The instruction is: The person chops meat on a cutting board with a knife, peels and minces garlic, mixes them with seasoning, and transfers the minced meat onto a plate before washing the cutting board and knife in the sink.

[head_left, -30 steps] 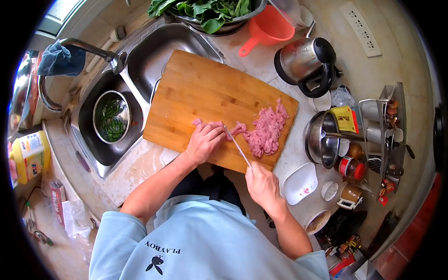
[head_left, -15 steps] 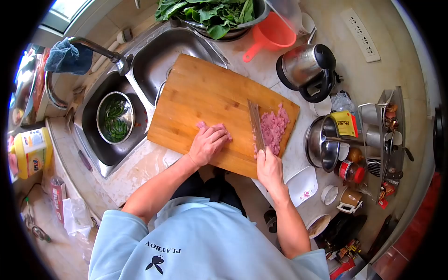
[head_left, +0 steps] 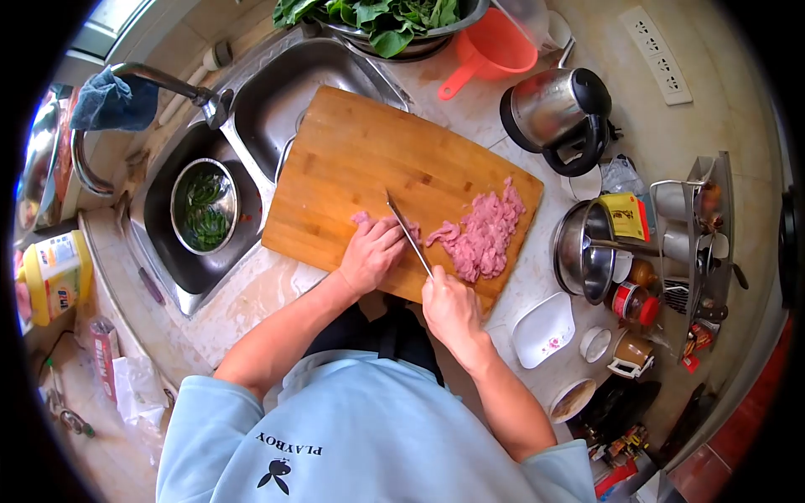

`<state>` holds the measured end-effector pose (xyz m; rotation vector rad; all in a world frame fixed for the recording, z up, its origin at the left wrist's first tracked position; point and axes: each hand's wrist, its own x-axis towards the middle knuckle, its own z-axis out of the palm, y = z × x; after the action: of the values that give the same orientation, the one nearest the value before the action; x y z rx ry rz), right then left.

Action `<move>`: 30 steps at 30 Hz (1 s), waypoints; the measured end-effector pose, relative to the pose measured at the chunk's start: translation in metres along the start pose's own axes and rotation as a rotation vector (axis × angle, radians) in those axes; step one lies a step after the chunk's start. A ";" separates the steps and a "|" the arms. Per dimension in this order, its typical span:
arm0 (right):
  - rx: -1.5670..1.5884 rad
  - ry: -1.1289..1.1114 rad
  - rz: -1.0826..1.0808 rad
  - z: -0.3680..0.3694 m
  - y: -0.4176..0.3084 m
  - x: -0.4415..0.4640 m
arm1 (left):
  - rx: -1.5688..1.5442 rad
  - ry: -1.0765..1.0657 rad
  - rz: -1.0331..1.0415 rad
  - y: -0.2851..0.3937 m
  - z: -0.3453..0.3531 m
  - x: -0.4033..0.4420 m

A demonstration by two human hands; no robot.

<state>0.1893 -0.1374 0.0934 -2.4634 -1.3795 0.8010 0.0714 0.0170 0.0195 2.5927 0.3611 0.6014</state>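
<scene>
Kitchen counter point(head_left: 231, 306), crowded on nearly every side: a wooden cutting board point(head_left: 335, 159) lies across it at an angle, overlapping the edge of a double-basin sink point(head_left: 245, 157). On the board, a person's left hand point(head_left: 371, 256) curls over a piece of raw meat point(head_left: 360, 217), holding it down and hiding most of it, while the right hand point(head_left: 451, 303) grips a knife point(head_left: 409, 231) by the handle, its blade beside the left fingers. A heap of cut meat point(head_left: 485, 235) sits toward the board's right end. Closest on that flank are a white dish point(head_left: 530, 335), just off the corner, and stacked metal bowls point(head_left: 570, 272), with a yellow packet point(head_left: 622, 215) and a red-lidded jar point(head_left: 635, 303) beyond. An electric kettle point(head_left: 545, 109) stands past the far right corner, near an orange-red plastic scoop point(head_left: 501, 49) and a basin piled with leafy greens point(head_left: 369, 18). At left, a metal bowl point(head_left: 226, 197) of green pieces rests in the sink under a faucet point(head_left: 172, 82) draped with a blue cloth point(head_left: 117, 101); a yellow bottle point(head_left: 60, 281) stands farther out.
</scene>
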 end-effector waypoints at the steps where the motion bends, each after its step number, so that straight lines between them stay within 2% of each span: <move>1: -0.002 0.008 0.021 -0.006 -0.002 0.001 | -0.007 0.031 0.008 -0.003 0.003 0.000; 4: 0.189 0.102 0.158 -0.015 0.024 -0.002 | -0.045 0.147 0.013 -0.004 0.011 -0.001; 5: 0.212 0.218 0.129 -0.010 0.032 -0.005 | -0.057 0.186 0.005 -0.002 0.006 0.000; 6: 0.188 0.194 0.101 -0.010 0.029 -0.011 | -0.075 0.222 0.000 -0.001 0.003 0.001; 10: 0.046 0.033 0.024 -0.024 -0.002 -0.039 | -0.021 0.121 -0.022 -0.003 0.010 -0.004; 12: 0.008 -0.018 0.060 -0.019 -0.008 -0.049 | 0.013 0.060 -0.021 -0.005 0.008 -0.006; 16: -0.025 -0.046 0.092 0.007 -0.003 -0.027 | 0.023 0.035 -0.019 -0.003 0.008 -0.005; 20: 0.138 -0.008 0.054 -0.006 0.002 0.003 | 0.009 0.087 0.012 -0.001 0.006 -0.002; 21: 0.160 0.080 0.050 -0.013 0.006 0.003 | -0.009 0.126 0.027 -0.002 0.008 0.000; 22: 0.216 0.096 0.155 -0.013 0.011 0.001 | -0.020 0.157 0.026 -0.005 0.008 0.001; 24: 0.127 0.178 0.155 -0.014 0.019 -0.005 | -0.050 0.206 0.015 -0.005 0.007 -0.004; 26: 0.130 0.160 0.067 -0.014 0.011 -0.022 | -0.042 0.190 -0.007 -0.006 0.007 -0.003; 27: 0.097 0.084 0.049 -0.016 0.003 -0.030 | -0.045 0.177 -0.021 -0.004 0.008 -0.005; 30: 0.036 0.006 0.056 -0.014 -0.013 -0.048 | 0.011 0.093 -0.068 -0.003 0.006 -0.004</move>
<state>0.1676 -0.1688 0.1279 -2.4853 -1.2878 0.8222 0.0698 0.0157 0.0122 2.5577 0.4820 0.6989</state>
